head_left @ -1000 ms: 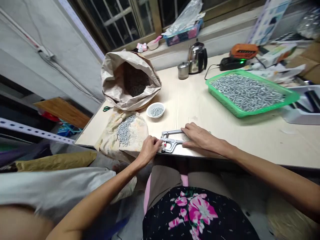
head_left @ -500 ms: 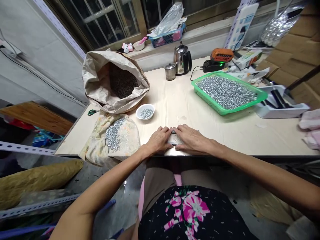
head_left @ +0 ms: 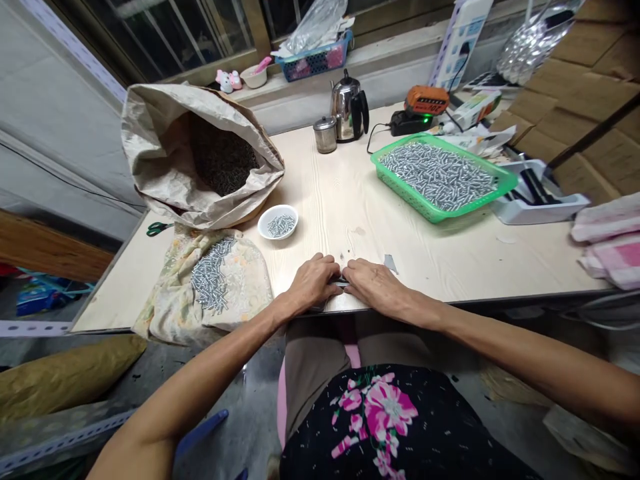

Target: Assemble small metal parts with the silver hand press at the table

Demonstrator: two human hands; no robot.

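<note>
At the table's front edge, my left hand [head_left: 315,280] and my right hand [head_left: 375,285] meet with fingers curled and thumbs toward each other. Both grip a narrow flat grey strip [head_left: 342,283], which looks like metal. Only a short piece of it shows between the fingertips; my hands cover the rest. Just beyond my right hand, a small grey flat piece [head_left: 390,263] lies on the tabletop. To the left of my left hand, a patterned cloth [head_left: 253,273] bears a pile of small silvery screw-like pins [head_left: 211,277]. A white bowl [head_left: 265,233] behind it holds similar pins.
A large paper sack [head_left: 150,157] of dark small parts leans at the back left, near green-handled scissors [head_left: 159,229]. A green basket [head_left: 435,215] full of silvery pins stands right. Behind are a kettle [head_left: 345,110], a metal canister [head_left: 325,137] and an orange battery [head_left: 427,100] on a charger.
My hands have drawn closer together, and less of the grey strip shows between them. The small grey piece beyond my right hand now shows more clearly. The camera view has shifted.
</note>
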